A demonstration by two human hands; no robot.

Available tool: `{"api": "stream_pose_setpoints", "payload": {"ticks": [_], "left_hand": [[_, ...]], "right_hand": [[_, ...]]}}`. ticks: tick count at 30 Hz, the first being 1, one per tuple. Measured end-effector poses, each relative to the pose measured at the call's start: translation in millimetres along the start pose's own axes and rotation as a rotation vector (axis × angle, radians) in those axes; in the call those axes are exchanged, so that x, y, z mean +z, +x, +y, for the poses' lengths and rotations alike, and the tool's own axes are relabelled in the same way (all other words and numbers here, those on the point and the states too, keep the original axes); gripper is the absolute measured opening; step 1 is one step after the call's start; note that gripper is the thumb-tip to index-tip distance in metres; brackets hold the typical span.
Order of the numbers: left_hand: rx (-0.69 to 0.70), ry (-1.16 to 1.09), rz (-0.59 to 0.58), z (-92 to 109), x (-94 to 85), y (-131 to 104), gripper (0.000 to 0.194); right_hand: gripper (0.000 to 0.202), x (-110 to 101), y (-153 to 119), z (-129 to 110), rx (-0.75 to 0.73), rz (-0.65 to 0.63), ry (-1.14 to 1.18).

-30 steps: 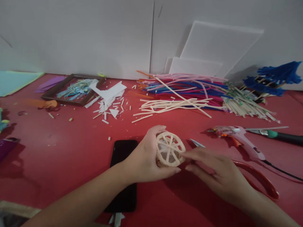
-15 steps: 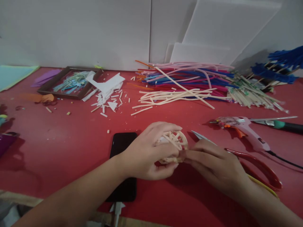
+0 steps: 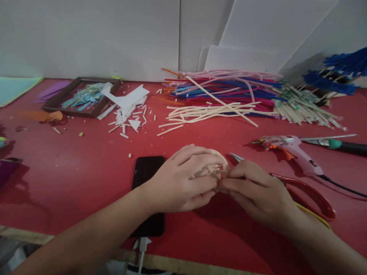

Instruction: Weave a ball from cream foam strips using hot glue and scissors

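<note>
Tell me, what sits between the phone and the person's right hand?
The left hand, curled around a cream lattice piece, lies between the phone and the right hand, as the head view shows.

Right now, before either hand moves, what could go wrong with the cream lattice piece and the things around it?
The left hand wraps closely around the lattice piece, so a tighter squeeze might bend its thin strips. A pointed metal tip lies right by the knuckles of the right hand and could prick them. The left forearm passes over the phone, so lowering it might nudge that.
</note>
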State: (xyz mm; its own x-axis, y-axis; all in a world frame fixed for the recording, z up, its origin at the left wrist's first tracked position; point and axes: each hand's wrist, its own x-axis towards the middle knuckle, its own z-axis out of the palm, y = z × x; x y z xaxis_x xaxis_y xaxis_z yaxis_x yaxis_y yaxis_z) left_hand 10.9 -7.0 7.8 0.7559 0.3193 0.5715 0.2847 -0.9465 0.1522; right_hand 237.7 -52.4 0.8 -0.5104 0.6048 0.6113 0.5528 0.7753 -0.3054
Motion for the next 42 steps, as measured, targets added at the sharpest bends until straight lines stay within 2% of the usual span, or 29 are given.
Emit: {"api": "stream_pose_setpoints", "payload": {"ticks": [7, 12, 23, 35, 42], "left_hand": [[-0.058, -0.246, -0.040, -2, -0.4, 7, 0.011], [-0.055, -0.314, -0.092, -6, -1.5, 7, 0.009], [-0.085, -0.312, -0.127, -3, -1.9, 6, 0.011], [-0.051, -0.198, -0.011, 1, 6.0, 3, 0.014], [-0.053, -0.103, -0.004, -2, 5.1, -1, 0.010]], "right_hand": [[0.016, 2, -4, 0, 0.039, -0.059, 0.105], [0.014, 2, -4, -1, 0.052, -0.071, 0.117], [0.016, 3, -4, -3, 0.067, -0.082, 0.090], [0.010, 11, -4, -6, 0.075, -0.014, 0.057], [0.011, 12, 0, -14, 0.112, 0.014, 0.017]]}}
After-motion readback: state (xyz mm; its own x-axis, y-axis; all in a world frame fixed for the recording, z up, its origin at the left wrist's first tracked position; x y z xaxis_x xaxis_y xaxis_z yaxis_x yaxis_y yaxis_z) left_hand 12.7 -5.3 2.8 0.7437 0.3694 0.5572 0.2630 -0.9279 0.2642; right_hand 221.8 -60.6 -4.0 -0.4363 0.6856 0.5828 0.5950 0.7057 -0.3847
